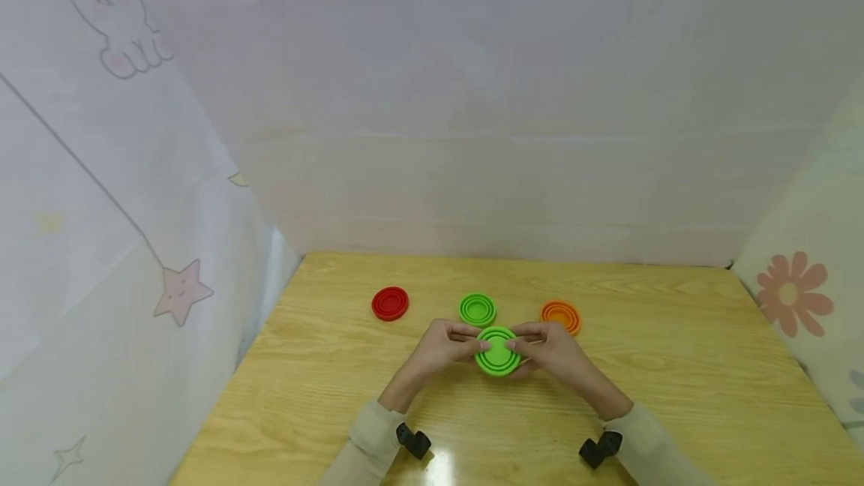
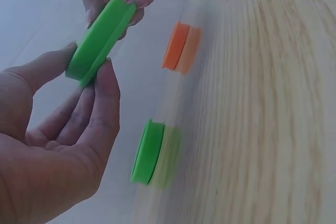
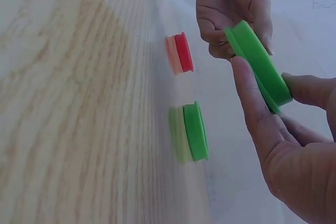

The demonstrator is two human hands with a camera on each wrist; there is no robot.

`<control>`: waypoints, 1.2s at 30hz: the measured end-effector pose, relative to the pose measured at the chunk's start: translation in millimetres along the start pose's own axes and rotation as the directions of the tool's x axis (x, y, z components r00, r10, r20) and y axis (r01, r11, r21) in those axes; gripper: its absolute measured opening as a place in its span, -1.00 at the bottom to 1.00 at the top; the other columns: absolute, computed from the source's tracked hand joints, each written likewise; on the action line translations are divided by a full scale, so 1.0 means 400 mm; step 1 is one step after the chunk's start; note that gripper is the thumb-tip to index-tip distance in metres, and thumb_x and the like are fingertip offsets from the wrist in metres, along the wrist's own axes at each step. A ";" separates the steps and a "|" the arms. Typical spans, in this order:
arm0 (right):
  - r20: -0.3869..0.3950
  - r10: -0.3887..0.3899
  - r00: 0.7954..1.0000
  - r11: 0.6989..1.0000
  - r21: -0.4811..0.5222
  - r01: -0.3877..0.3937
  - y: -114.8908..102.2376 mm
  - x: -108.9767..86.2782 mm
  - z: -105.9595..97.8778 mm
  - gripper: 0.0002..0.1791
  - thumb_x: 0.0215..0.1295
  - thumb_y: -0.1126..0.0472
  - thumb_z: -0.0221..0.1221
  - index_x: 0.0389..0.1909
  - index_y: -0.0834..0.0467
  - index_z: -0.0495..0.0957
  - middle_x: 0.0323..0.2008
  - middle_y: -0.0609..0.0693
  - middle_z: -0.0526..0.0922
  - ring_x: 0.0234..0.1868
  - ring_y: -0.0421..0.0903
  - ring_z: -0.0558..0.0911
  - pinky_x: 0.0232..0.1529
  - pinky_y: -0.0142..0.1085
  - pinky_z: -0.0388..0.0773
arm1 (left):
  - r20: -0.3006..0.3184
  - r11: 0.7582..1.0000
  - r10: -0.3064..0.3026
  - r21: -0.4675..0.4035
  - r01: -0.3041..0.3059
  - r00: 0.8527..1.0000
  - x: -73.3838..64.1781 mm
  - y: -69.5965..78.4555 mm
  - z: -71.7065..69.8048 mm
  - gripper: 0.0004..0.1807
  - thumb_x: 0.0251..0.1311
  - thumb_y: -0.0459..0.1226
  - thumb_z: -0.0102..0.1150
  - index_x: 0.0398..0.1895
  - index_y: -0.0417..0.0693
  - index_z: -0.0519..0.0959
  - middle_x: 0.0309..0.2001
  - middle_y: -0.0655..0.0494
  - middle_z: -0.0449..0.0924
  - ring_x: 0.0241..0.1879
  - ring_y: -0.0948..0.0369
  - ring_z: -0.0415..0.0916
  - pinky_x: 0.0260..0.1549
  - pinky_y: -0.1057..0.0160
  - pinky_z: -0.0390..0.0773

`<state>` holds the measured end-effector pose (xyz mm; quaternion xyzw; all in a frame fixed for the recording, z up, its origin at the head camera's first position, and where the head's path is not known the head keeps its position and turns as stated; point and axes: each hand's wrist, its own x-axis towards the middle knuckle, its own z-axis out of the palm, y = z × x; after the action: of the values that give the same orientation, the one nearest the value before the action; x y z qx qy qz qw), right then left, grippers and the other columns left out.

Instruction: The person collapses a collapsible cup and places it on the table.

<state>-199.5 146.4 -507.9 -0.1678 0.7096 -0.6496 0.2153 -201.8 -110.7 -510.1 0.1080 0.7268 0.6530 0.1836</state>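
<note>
Both hands hold one flat green collapsible cup, folded into concentric rings, raised above the table and tilted toward the head camera. My left hand pinches its left side, the thumb on the ringed face and the fingers behind. On the opposite side my right hand pinches it the same way. Seen edge-on in the left wrist view, the held green cup is a thin disc with a rim. Just behind the hands, a second green collapsed cup lies on the table.
A red collapsed cup lies on the wooden table at the left, and an orange one at the right, close behind the right hand. Pale printed cloth hangs along the table's back and sides.
</note>
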 end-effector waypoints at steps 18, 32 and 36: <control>0.026 0.007 1.000 0.999 0.040 -0.008 0.013 0.010 -0.023 -0.46 0.61 0.00 0.15 0.22 0.43 0.57 0.02 0.22 0.77 -0.04 0.07 0.83 0.08 0.16 0.75 | -0.084 0.975 0.137 0.189 -0.120 0.987 -0.001 0.008 -0.001 -0.58 0.26 -0.19 0.50 0.11 -0.22 0.74 -0.09 -0.13 0.81 -0.10 0.22 0.75 -0.08 0.32 0.77; 0.204 0.098 0.974 0.959 0.241 -0.147 0.008 0.011 -0.032 -0.29 0.67 -0.10 0.02 0.44 0.45 0.36 0.11 0.31 0.74 0.08 0.23 0.78 0.15 -0.01 0.75 | -0.035 0.952 0.200 0.242 -0.186 0.979 0.007 0.027 0.006 -0.69 0.25 -0.25 0.50 0.05 -0.09 0.78 -0.06 -0.07 0.82 -0.09 0.22 0.73 -0.03 0.37 0.75; 0.189 0.104 0.976 0.943 0.292 -0.157 0.009 0.008 -0.037 -0.38 0.64 -0.03 0.09 0.37 0.43 0.46 0.06 0.19 0.78 0.09 0.17 0.79 0.21 0.00 0.72 | -0.029 0.959 0.190 0.220 -0.179 0.981 0.009 0.027 0.015 -0.70 0.25 -0.28 0.50 0.03 -0.12 0.78 -0.04 -0.08 0.80 -0.08 0.24 0.71 -0.04 0.38 0.76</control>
<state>-209.9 157.5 -510.9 -0.1399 0.5890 -0.7189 0.3415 -203.5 -102.6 -500.5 0.1784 0.7847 0.5866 0.0912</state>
